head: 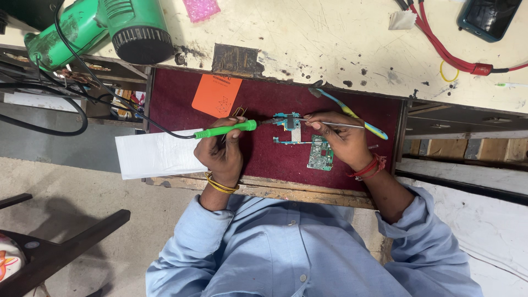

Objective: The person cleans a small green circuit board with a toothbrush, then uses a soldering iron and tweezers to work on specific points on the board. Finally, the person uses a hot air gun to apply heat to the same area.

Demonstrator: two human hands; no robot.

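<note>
Two hands meet over a small circuit board (290,122) that lies on the dark red mat (379,113) of a pulled-out drawer, just below the scarred white bench top (330,38). Our left hand (223,154) wraps its fingers around the green soldering iron (225,130), thumb and fingertips pinching the grip like a pen, so the tip points sideways at the board's edge. Our right hand (341,140) pinches a thin metal probe (335,124) between thumb and forefinger, the rest of the fingers curled under, which seems to steady the wrist on the mat. A second green board (320,154) sits just beside that hand. Behind it lies a blue and yellow toothbrush (352,114), near enough to grab. An orange card (216,94) and a white sheet (154,154) lie to the left, out of the way. On the bench we see a green heat gun (104,27), red cables (440,47) and a dark phone (489,17).
</note>
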